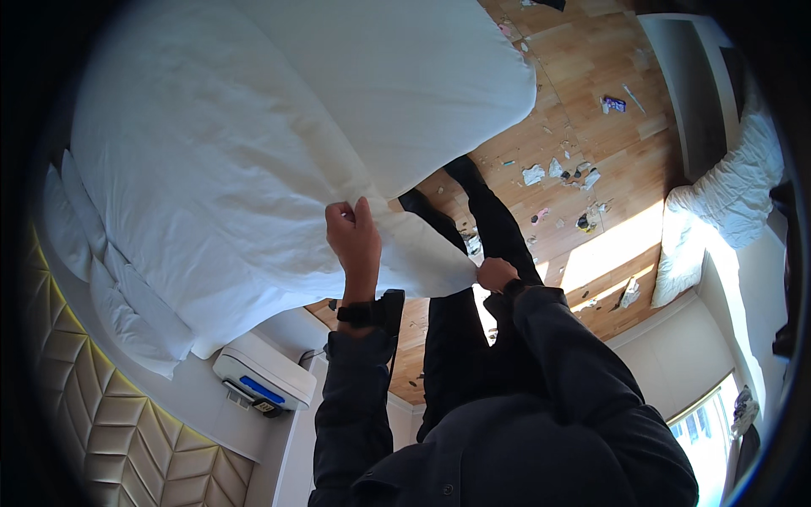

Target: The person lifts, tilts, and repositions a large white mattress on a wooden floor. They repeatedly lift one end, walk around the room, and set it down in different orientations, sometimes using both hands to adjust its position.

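Observation:
A white bed cover [228,165] lies over a bed, with some wrinkles across it. My left hand [353,237] is closed on the cover at its near side, thumb up, beside the corner of the white mattress [437,89]. To the right, my right hand [498,275] grips the cover's corner, which is drawn out past the side of the bed above my legs. Between my hands the cloth stretches fairly taut. The fingertips of my right hand are partly hidden. White pillows [136,304] rest at the head end.
Torn paper scraps [533,174], a purple wrapper [613,104] and other litter lie scattered on the wood floor [608,44]. A white quilt [722,196] is heaped at the right. Beside the pillows stands a white bedside table [266,367], near the padded headboard [114,431].

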Demonstrator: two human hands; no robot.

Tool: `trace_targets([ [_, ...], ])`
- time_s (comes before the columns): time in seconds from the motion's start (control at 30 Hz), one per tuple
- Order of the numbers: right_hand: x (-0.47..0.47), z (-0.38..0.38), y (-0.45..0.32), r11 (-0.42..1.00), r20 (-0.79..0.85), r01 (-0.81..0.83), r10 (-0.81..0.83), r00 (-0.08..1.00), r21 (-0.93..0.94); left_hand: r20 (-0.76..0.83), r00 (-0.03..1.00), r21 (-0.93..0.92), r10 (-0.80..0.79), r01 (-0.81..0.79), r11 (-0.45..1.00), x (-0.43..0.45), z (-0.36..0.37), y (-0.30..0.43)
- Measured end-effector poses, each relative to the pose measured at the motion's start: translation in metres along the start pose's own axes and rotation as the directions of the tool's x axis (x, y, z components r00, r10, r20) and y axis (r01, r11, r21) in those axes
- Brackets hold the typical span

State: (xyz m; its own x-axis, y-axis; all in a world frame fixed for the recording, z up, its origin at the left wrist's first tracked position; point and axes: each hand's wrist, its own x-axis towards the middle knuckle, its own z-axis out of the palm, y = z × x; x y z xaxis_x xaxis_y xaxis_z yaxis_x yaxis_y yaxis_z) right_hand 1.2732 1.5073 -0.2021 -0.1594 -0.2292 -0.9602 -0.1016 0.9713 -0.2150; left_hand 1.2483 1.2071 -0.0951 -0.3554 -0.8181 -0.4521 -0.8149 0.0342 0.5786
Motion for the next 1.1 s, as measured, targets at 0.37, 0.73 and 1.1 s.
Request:
trace_targets([
  [0.37,0.024,0.029,0.023,0.957,0.183,0.132,-0.086,0.979,-0.259,0.414,0.906,-0.371,0.083,0.085,0.925,0.041,-0.025,0.034],
  [0.73,-0.057,-0.032,-0.009,0.978,0.623,0.201,-0.188,0.760,0.049,0.758,0.472,0.062,-0.450,0.634,0.771,-0.177,0.015,-0.216],
  [1.1,-0.090,-0.061,-0.061,0.983,0.806,0.063,0.103,0.583,-0.171,0.472,0.740,-0.842,-0.479,0.219,-0.493,-0.211,0.041,-0.253],
])
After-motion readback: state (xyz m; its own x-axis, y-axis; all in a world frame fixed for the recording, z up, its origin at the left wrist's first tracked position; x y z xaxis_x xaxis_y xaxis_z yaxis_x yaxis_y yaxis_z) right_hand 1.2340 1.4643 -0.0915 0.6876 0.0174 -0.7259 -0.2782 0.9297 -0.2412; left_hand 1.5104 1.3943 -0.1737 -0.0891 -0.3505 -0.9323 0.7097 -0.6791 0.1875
